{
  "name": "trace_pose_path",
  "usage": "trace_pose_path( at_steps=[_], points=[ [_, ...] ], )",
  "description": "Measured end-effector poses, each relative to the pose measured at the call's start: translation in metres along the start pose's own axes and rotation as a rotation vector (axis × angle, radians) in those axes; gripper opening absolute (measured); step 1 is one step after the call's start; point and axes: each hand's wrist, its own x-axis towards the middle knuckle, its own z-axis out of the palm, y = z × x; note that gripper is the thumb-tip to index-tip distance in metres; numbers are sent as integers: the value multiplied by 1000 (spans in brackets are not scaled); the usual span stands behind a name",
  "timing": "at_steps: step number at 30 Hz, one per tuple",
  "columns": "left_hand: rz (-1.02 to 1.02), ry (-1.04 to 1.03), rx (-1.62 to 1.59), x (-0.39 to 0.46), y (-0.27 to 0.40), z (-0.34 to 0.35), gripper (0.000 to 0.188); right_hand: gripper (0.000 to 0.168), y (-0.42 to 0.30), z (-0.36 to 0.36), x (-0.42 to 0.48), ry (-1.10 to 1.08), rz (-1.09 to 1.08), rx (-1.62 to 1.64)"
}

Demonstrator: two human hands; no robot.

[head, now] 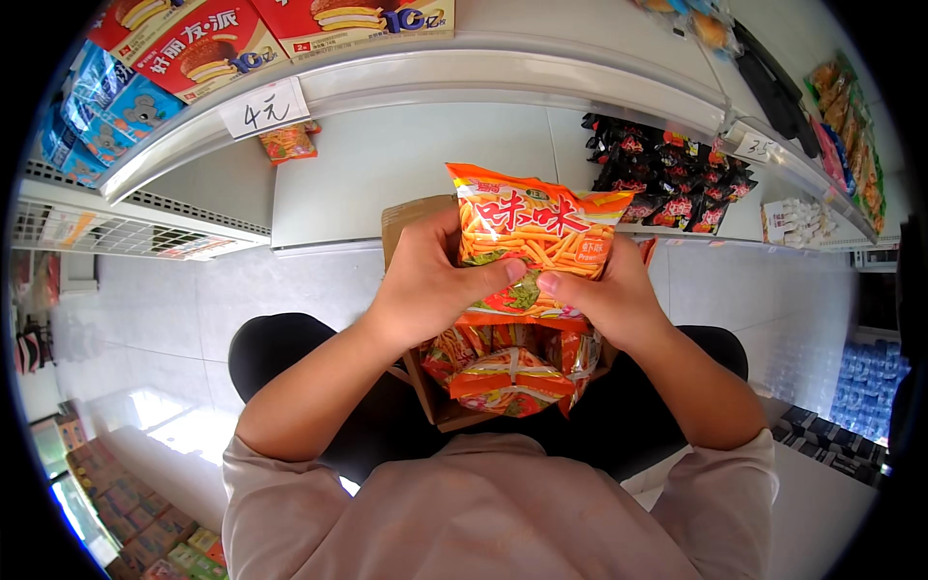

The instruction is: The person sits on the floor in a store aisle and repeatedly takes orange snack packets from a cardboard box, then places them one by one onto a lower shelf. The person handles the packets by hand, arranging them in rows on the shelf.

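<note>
Both hands grip an orange bag of prawn-flavoured snack sticks (540, 239), its printed front facing up. My left hand (435, 283) holds the left side, thumb pressed on the lower front. On the right side, my right hand (609, 290) does the same, the two thumb tips close together. Below the bag, between my knees, an open cardboard box (428, 384) holds several more orange snack bags (511, 384). The topmost of these has a pale band across it. The held bag and my hands hide part of the box.
Ahead is a white lower shelf (348, 174) with one small orange bag (290, 143) and black snack packets (674, 181). Above it juts a shelf edge (507, 69) with price cards, carrying red pie boxes (210, 47). A wire rack (109, 225) stands left; bottled water packs (866, 388) are at right.
</note>
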Motion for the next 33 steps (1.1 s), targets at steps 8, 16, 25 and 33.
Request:
trace_pose_path(
  at_steps=[8,16,25,33],
  points=[
    [48,-6,-44,-3,-3,-4,37,34,7,8,2,11,-144,48],
    [49,17,-52,-5,-3,-9,32,36,5,10,5,-5,-151,10],
    [107,-45,-94,-6,-1,-24,39,41,7,17,10,-9,-92,-21],
    [214,93,65,-2,15,-70,54,64,-20,47,61,-160,-231,-61]
  ],
)
